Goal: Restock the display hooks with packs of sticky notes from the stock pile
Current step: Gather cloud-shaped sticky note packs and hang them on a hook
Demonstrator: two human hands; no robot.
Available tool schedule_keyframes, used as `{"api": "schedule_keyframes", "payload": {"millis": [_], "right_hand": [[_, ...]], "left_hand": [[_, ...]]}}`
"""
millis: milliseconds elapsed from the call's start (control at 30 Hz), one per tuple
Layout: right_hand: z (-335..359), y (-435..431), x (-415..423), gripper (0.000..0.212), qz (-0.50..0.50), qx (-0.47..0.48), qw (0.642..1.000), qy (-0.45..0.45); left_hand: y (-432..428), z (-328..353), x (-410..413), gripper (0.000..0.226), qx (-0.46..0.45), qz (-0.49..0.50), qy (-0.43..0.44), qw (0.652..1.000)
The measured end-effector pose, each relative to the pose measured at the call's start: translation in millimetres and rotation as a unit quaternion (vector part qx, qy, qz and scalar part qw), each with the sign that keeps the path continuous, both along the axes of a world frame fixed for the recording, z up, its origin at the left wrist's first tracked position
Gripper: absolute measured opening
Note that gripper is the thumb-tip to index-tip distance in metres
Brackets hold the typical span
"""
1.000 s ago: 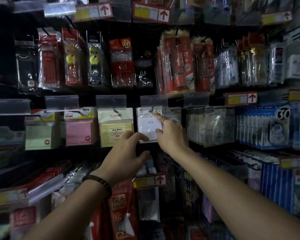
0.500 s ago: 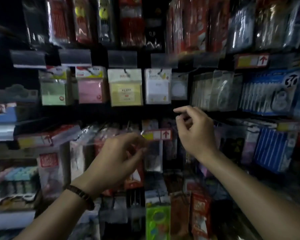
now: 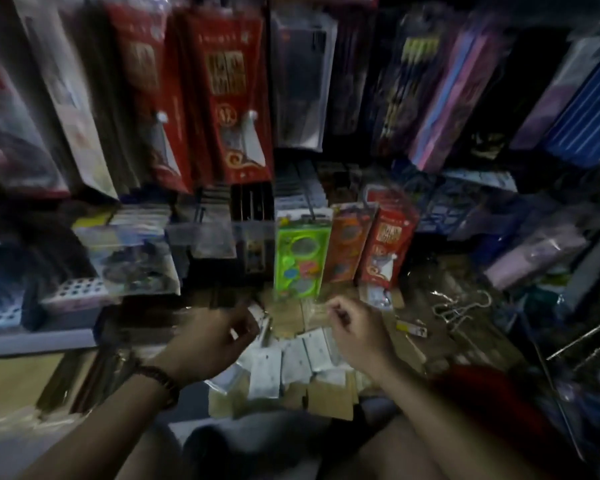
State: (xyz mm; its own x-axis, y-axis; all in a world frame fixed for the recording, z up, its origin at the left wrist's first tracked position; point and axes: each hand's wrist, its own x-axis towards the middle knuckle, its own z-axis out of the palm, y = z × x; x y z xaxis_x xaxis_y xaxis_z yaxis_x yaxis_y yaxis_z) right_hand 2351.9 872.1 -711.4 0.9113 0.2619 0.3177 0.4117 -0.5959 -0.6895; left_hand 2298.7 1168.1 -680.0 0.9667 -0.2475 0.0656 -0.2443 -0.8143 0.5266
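The stock pile lies on the floor below me: several white packs of sticky notes overlapping, with tan packs around them. My left hand, a bead bracelet on its wrist, hovers over the pile's left edge with fingers loosely curled, holding nothing. My right hand hovers over the pile's right side, fingers also curled, close to a tan pack; blur hides any contact. The sticky-note display hooks are out of view.
A green stencil pack and red packs hang just behind the pile. Tall red packs hang above. Loose metal hooks lie on the floor at right, near a wire rack. A shelf edge juts out at left.
My view has dropped from the sticky-note hooks to the floor pile. Both hands left the hung white pack and came down, empty, over the stock pile.
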Motion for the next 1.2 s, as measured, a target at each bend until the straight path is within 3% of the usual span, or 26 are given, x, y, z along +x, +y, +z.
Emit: {"api": "schedule_keyframes", "payload": {"millis": [133, 333, 433, 567, 667, 867, 1067, 1200], "right_hand": [[-109.0, -12.8, 14.4, 0.020, -0.036, -0.085, 0.986, 0.140], [-217.8, 16.9, 38.5, 0.020, -0.032, -0.229, 0.922, 0.311], [-250.4, 50.5, 45.3, 0.050, -0.072, -0.204, 0.905, 0.367], [-282.2, 89.4, 53.4, 0.114, -0.126, -0.250, 0.872, 0.401], [-296.1, 107.2, 52.5, 0.127, -0.144, -0.301, 0.855, 0.396], [-317.2, 135.1, 57.2, 0.125, -0.215, -0.317, 0.846, 0.372], [-326.2, 136.9, 64.2, 0.125, -0.247, -0.312, 0.835, 0.379], [-323.3, 127.1, 65.5, 0.103, -0.302, -0.244, 0.856, 0.342]], "left_hand": [[-0.8, -70.6, 19.2, 0.010, 0.018, 0.013, 0.098, 0.995], [-0.1, -152.6, 40.6, 0.011, 0.019, 0.037, 0.214, 0.976], [4.0, -180.5, 40.6, 0.009, 0.016, 0.060, 0.252, 0.966], [8.2, -201.1, 37.9, 0.010, 0.001, 0.070, 0.290, 0.955], [6.8, -203.9, 38.0, 0.010, 0.001, 0.064, 0.295, 0.953], [3.9, -203.8, 39.5, 0.019, -0.011, 0.062, 0.299, 0.952], [11.1, -208.3, 43.3, 0.014, 0.005, 0.044, 0.313, 0.949], [9.9, -208.1, 42.8, 0.014, -0.005, 0.048, 0.314, 0.948]]}}
